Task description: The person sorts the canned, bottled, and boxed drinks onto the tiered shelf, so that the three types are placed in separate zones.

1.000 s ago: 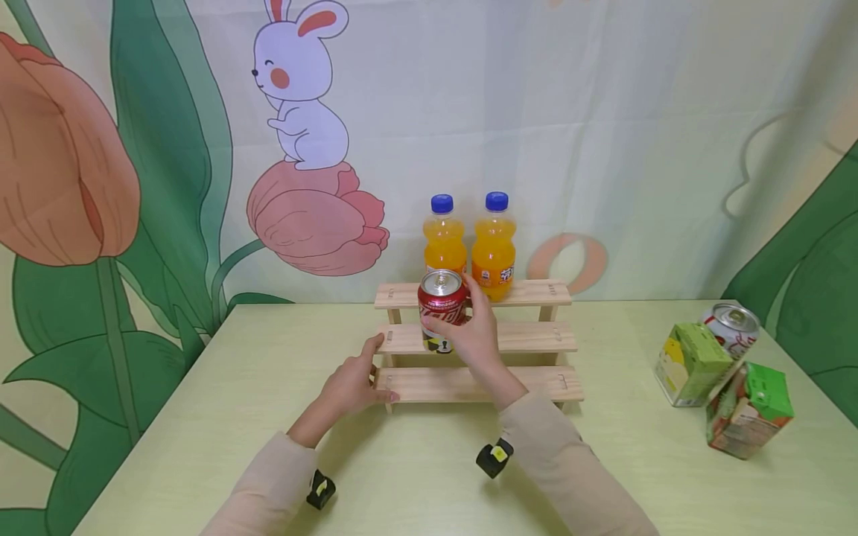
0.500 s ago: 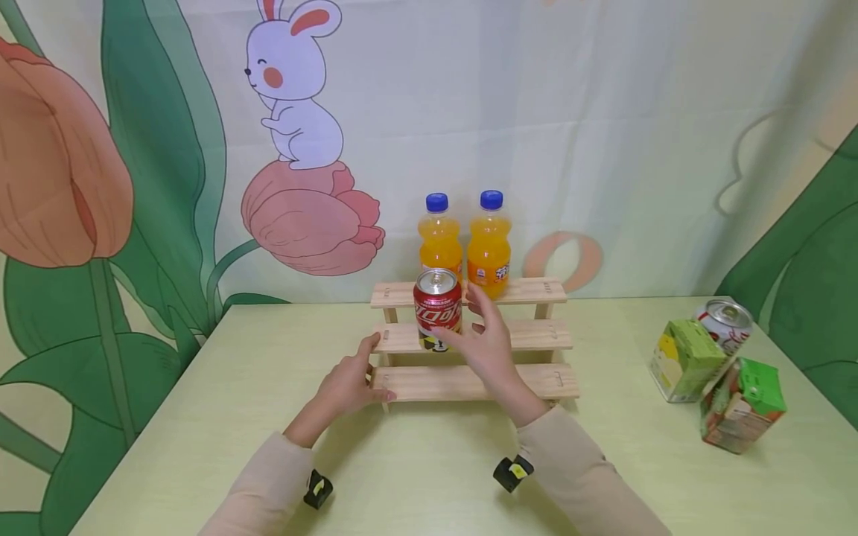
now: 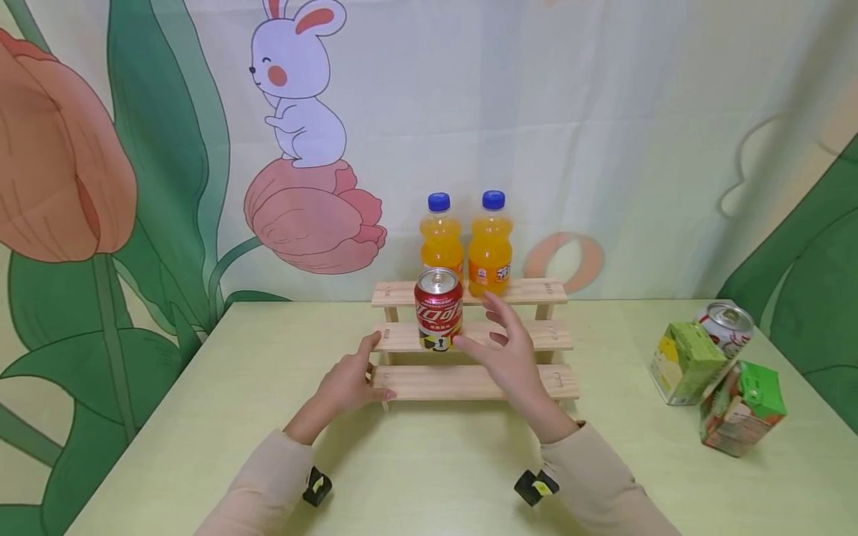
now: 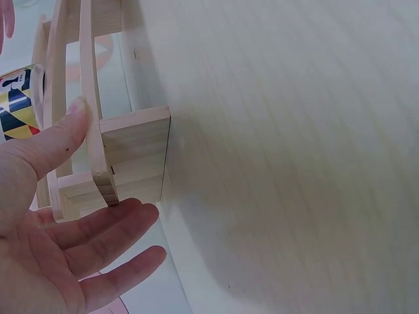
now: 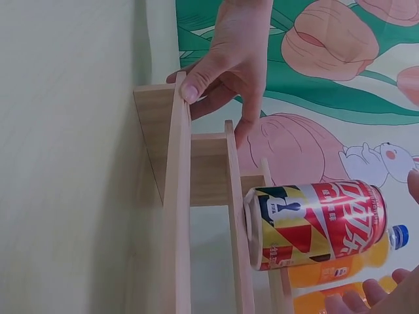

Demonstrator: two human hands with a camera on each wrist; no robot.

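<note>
A three-tier wooden display rack [image 3: 469, 381] stands on the table. My left hand [image 3: 345, 383] grips its left end, the thumb [image 4: 69, 134] on the lowest shelf and the fingers around the side. On the middle shelf, toward its left, a red cola can [image 3: 439, 309] stands upright. My right hand [image 3: 512, 361] is just right of the can, fingers spread and loosely bent, holding nothing. The right wrist view shows a gap between that hand [image 5: 386, 297] and the can [image 5: 317, 226]. Two orange soda bottles [image 3: 491, 253] with blue caps stand on the top shelf, the left one partly behind the can.
At the table's right are a green-and-yellow drink carton [image 3: 687, 365], a green-topped carton [image 3: 742, 409] and a silver can [image 3: 727, 324], partly hidden by the first carton. A printed curtain [image 3: 637, 149] hangs behind the table [image 3: 429, 469].
My right hand has let go of the cola can and drawn back to the right, its fingers opening. The can stays on the middle shelf. My left hand keeps its hold on the rack.
</note>
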